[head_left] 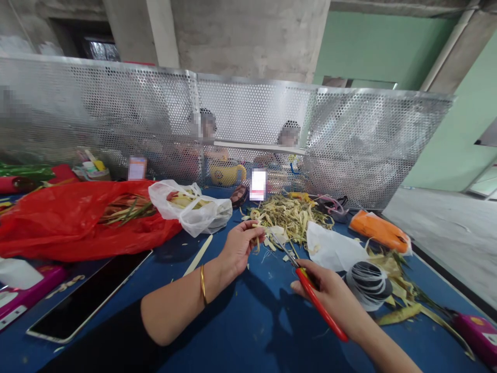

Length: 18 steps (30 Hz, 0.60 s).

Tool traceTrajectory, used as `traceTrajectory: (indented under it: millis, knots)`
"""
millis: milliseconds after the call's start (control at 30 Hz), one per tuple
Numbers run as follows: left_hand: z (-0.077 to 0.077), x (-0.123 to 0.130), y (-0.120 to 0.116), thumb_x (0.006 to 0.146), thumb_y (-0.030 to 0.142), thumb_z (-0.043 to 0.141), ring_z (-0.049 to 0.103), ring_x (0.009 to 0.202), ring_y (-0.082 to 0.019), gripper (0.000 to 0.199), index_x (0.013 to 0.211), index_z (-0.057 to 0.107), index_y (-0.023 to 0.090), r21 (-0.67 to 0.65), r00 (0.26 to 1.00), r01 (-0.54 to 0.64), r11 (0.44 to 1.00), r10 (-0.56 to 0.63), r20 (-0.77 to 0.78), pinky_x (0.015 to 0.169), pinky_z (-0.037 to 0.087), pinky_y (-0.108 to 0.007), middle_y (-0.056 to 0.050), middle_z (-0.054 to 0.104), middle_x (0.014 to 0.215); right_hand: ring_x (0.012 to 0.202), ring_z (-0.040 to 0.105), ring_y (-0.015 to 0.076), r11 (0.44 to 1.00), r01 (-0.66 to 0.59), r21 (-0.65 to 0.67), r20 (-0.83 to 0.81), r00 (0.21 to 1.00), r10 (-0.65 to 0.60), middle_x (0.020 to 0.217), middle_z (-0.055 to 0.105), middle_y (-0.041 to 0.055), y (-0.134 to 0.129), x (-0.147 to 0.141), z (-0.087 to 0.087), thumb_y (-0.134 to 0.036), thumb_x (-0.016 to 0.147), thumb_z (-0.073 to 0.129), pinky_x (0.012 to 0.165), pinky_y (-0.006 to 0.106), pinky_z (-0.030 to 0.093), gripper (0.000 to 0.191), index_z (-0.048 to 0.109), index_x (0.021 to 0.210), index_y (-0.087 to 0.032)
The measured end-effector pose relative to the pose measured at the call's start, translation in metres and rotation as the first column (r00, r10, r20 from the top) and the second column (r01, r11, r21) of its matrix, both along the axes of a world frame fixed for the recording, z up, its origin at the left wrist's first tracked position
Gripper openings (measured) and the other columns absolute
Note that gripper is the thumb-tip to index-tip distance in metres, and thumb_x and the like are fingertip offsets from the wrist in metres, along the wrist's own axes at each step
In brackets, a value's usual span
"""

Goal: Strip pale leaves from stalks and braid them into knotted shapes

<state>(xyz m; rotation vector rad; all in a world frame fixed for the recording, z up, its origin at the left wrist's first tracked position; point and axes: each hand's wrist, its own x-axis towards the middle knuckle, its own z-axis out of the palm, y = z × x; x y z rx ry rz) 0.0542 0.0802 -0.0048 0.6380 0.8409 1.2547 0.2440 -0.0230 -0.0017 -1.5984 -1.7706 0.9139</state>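
My left hand point(241, 246), with a gold bangle on the wrist, pinches a pale yellow-green plant strip point(258, 242) between thumb and fingers. My right hand point(324, 282) is closed round red-handled scissors point(316, 300). Their metal blades point up and left, with the tips close beside the strip at my left fingertips. Whether the blades touch it I cannot tell. Just beyond both hands lies a heap of dry, curled plant scraps point(289, 215). A white sheet point(334, 248) and a spool of pale thread point(368, 286) are near my right hand.
On the blue table point(233, 336) at left are a red plastic bag point(77, 228) of strips, a white bag point(194, 207), and a large dark-screened phone or tablet point(93, 295). An orange packet point(378, 230) lies at right. Behind stands a perforated metal screen point(252, 109), with people beyond.
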Motion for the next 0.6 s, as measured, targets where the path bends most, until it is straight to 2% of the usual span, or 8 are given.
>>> traceTrajectory:
  millis: [133, 333, 467, 600]
  knots:
    - [0.0025, 0.0009, -0.0024, 0.06, 0.005, 0.074, 0.061, 0.055, -0.01, 0.025, 0.078, 0.059, 0.015, 0.05, 1.0, -0.005, 0.999, 0.006, -0.02, 0.058, 0.048, -0.02, 0.002, 0.063, 0.064, 0.065, 0.051, 0.0163, 1.0, 0.018, -0.002, -0.075, 0.997, -0.018, 0.069, 0.061, -0.0008, 0.0012, -0.0001, -0.001, -0.047, 0.073, 0.07, 0.06, 0.025, 0.043, 0.039, 0.07, 0.1, -0.018]
    - [0.0034, 0.0007, -0.0038, 0.057, 0.008, 0.076, 0.063, 0.057, -0.011, 0.027, 0.078, 0.06, 0.014, 0.082, 1.0, -0.009, 0.997, 0.011, -0.025, 0.061, 0.05, -0.021, 0.002, 0.064, 0.065, 0.065, 0.051, 0.0155, 1.0, 0.024, 0.005, -0.074, 0.997, -0.023, 0.07, 0.062, -0.0007, 0.0017, 0.0, -0.0009, -0.044, 0.073, 0.07, 0.059, 0.024, 0.042, 0.034, 0.071, 0.094, -0.018]
    - [0.0029, 0.0004, -0.0037, 0.057, 0.009, 0.076, 0.063, 0.057, -0.01, 0.028, 0.079, 0.06, 0.014, 0.097, 1.0, -0.001, 0.995, 0.003, -0.025, 0.059, 0.049, -0.02, 0.001, 0.065, 0.066, 0.065, 0.05, 0.0152, 1.0, 0.019, 0.006, -0.093, 0.996, -0.019, 0.068, 0.06, -0.0013, 0.0012, -0.0003, -0.0003, -0.044, 0.074, 0.069, 0.059, 0.024, 0.042, 0.031, 0.071, 0.09, -0.018]
    - [0.0018, 0.0003, -0.0024, 0.057, 0.008, 0.077, 0.063, 0.059, -0.01, 0.028, 0.079, 0.06, 0.014, 0.108, 1.0, 0.004, 0.994, -0.003, -0.013, 0.065, 0.051, -0.023, 0.0, 0.065, 0.069, 0.063, 0.046, 0.0139, 1.0, -0.005, -0.004, -0.105, 0.994, 0.005, 0.065, 0.055, -0.0026, -0.0008, -0.0025, 0.0037, -0.047, 0.076, 0.068, 0.057, 0.023, 0.038, 0.031, 0.068, 0.086, -0.018]
